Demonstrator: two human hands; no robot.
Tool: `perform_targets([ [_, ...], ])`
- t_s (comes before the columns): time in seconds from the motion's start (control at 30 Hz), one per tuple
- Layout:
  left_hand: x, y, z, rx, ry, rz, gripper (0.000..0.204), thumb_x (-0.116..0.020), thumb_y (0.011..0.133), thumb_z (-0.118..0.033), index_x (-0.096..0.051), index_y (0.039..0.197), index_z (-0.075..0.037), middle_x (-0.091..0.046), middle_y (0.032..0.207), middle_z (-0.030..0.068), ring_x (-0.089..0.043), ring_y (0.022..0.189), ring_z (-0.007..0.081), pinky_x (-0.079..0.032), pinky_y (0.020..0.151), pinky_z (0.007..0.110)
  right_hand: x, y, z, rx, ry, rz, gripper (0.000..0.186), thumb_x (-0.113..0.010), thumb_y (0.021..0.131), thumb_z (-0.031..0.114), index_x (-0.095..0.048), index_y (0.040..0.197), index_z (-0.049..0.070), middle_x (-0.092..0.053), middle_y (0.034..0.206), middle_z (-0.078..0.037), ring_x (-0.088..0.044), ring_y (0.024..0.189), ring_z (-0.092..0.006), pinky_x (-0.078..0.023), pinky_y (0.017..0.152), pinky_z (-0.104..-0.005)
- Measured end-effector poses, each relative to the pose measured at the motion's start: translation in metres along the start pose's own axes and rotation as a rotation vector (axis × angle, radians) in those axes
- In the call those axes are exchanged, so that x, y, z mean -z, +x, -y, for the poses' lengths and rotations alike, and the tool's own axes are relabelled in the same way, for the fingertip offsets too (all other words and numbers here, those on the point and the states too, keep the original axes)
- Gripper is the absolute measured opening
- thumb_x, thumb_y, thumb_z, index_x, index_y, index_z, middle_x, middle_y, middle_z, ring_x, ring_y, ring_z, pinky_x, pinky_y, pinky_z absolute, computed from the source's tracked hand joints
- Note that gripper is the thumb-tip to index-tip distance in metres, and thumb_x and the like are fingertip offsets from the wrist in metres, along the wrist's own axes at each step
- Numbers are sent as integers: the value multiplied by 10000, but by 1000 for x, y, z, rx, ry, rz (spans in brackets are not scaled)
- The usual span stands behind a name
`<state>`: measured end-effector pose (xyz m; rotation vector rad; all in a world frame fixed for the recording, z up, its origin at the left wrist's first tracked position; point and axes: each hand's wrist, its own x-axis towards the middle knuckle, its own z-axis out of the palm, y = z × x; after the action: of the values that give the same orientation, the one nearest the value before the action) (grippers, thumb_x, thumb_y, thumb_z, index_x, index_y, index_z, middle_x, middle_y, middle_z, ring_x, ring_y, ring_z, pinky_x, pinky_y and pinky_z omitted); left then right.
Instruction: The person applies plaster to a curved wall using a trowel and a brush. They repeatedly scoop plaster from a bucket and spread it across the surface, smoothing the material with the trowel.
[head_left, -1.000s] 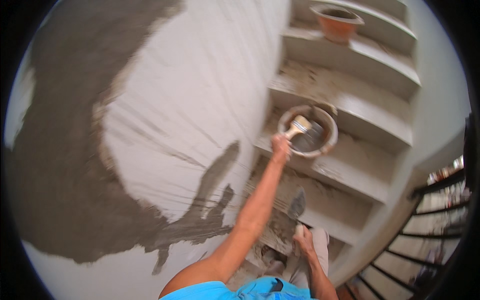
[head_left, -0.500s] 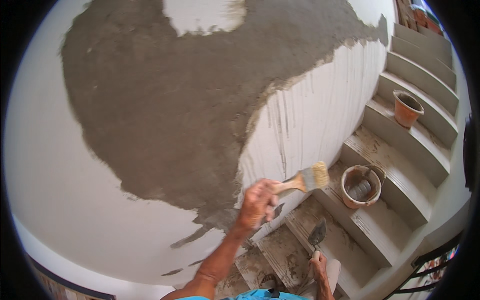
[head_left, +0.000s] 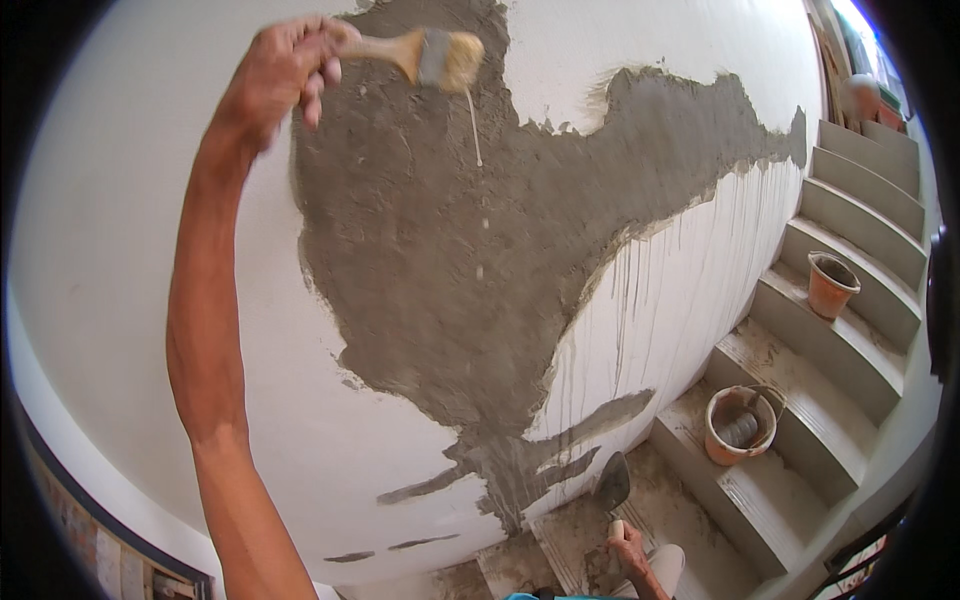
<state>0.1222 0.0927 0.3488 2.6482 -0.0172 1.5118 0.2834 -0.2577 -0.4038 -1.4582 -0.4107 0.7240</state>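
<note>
My left hand (head_left: 290, 75) is raised at the upper left, closed around the wooden handle of a wide paintbrush (head_left: 425, 58). Liquid drips from its pale, wet bristles in a thin string. Behind the brush spreads a large grey patch of wet mortar (head_left: 440, 240) on the white wall (head_left: 240, 330). Low down near the steps, my right hand (head_left: 630, 548) grips the light handle of a trowel (head_left: 613, 485), whose dark blade points up and away. The blade lies close to the wall's foot; whether it touches anything I cannot tell.
A bucket (head_left: 740, 425) with a dark tool inside stands on a step to the right. Higher on the stairs (head_left: 800, 350) sits a second orange bucket (head_left: 832, 285). A dark railing (head_left: 855, 570) edges the lower right. Grey smears and drips mark the wall's lower part.
My left hand has swung up and to the left with the paintbrush, from above the steps to the upper wall. The view has shifted; the right hand still holds the trowel.
</note>
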Motion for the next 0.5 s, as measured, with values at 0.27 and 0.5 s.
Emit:
perform_targets([
  [0.27,-19,29,-1,-643,789,-146,233,-590,965,-116,-654,1137,28,-622,806,85,-599,619,139,-513,518,284,-41,-18,64,-134,171,-26,250,-629,729,92,-539,943,1,-582,702,-78,-580,543,-184,-486,488,-333],
  [0.5,-40,-87,-32,-554,1068,142,338,-628,856,64,-634,1187,-1,-568,813,97,-618,625,216,-530,558,331,-34,10,166,419,-247,-33,230,-569,785,172,-554,952,14,-534,696,-45,-555,639,-128,-463,532,-321],
])
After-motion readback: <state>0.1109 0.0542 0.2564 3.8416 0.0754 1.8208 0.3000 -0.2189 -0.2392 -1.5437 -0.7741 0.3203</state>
